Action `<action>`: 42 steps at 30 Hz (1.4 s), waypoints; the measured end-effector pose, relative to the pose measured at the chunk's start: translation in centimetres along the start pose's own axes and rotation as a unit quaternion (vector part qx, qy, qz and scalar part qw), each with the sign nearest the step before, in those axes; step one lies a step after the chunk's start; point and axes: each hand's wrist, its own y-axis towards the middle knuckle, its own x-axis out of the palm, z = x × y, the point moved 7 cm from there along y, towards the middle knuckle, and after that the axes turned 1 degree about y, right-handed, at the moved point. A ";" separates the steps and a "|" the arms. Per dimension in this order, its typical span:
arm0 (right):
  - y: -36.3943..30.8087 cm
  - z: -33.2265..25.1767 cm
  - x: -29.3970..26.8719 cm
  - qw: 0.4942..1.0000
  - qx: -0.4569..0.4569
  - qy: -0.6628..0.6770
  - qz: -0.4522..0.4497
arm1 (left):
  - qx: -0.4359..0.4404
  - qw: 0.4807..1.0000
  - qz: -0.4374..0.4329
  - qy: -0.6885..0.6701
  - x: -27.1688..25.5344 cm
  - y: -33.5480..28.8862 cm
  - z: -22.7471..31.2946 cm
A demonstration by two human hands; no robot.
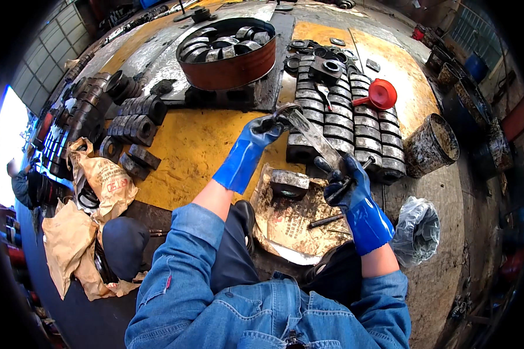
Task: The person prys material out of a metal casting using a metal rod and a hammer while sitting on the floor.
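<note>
Both denim sleeves are rolled back, both forearms reach forward, and the elbows bend outward. The blue-gloved left hand (262,131) sits higher and farther out, fingertips pinched on the top end of a flat, grimy strip (312,138). Down at the other end, the right hand (350,189) has its fingers half curled, thumb up, closed on it too; the strip slants taut-looking between them, over the work area. A dark stub pokes past that glove; I can't tell whether it's gripped.

Below, one stained paper sheet (276,230) carries one dark block (290,182) and one rod (326,221). One clear plastic bag (418,232) is crumpled off to the right. Beyond the hands, four rows of blocks (337,119), with one brush (324,92) and one red scoop (382,94) on top. Farthest, one rust-red tub (233,72) full of blocks.
</note>
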 end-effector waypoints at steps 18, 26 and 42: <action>-8.3 1.1 6.4 0.336 -0.524 -0.743 -0.244 | -0.260 0.960 -0.095 0.054 -2.2 -3.8 -5.5; -7.7 1.9 6.3 0.302 -0.439 -0.821 -0.206 | -0.243 0.948 -0.173 0.109 -1.3 -4.2 -4.7; -3.5 -1.2 4.1 0.487 -0.289 -0.813 -0.137 | -0.264 0.911 -0.179 0.261 -0.5 -4.6 -4.0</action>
